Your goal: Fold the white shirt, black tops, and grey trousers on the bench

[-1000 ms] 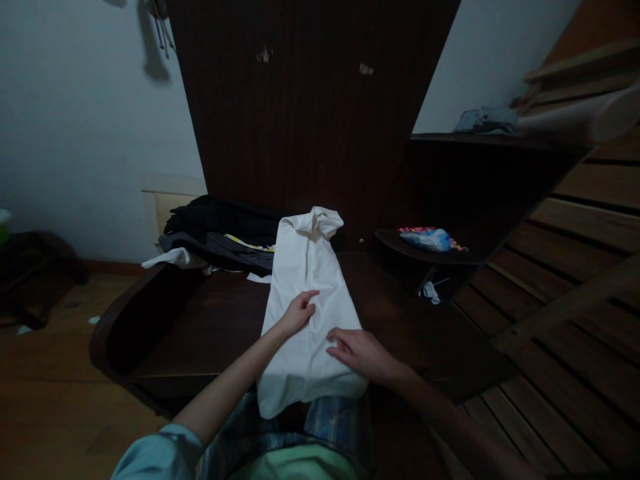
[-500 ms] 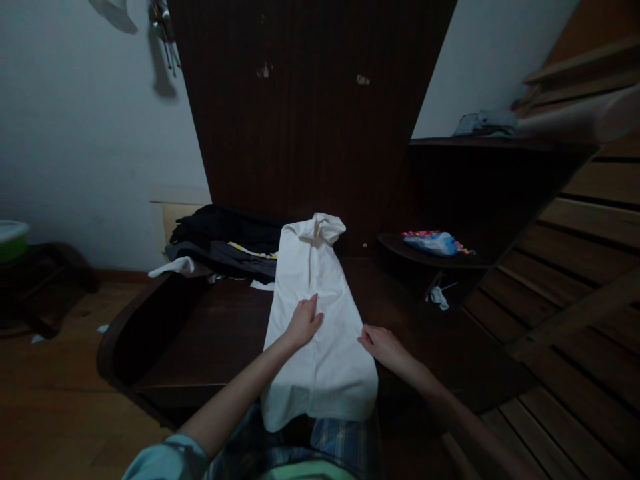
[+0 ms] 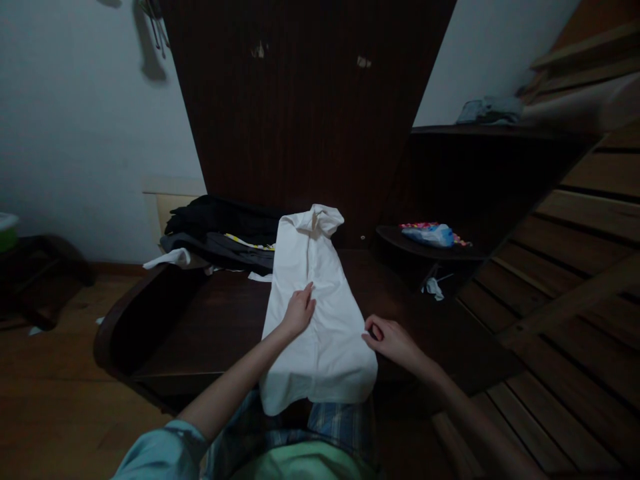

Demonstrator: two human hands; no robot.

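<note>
A white shirt (image 3: 325, 353), folded into a long strip, lies on the dark wooden bench, its collar (image 3: 325, 219) at the far end and its wide hem hanging over the front edge. My left hand (image 3: 300, 311) rests on the middle of the shirt, index finger stretched forward along the centre line and thumb apart; its other fingers are partly hidden. At the shirt's right edge, my right hand (image 3: 393, 341) has thumb and index finger curled together in a pinch on the cloth.
Dark clothes (image 3: 220, 227) are heaped at the bench's back left, beside its curved armrest (image 3: 113, 320). To the right, a blue-white plastic bag (image 3: 433, 235) sits on a small shelf (image 3: 395, 241). A tall dark panel (image 3: 305, 120) stands behind, and wooden slats (image 3: 575, 247) rise at the right.
The view has tilted down slightly. My right hand has its fingers more curled at the shirt's right edge. My left hand stays on the middle of the shirt.
</note>
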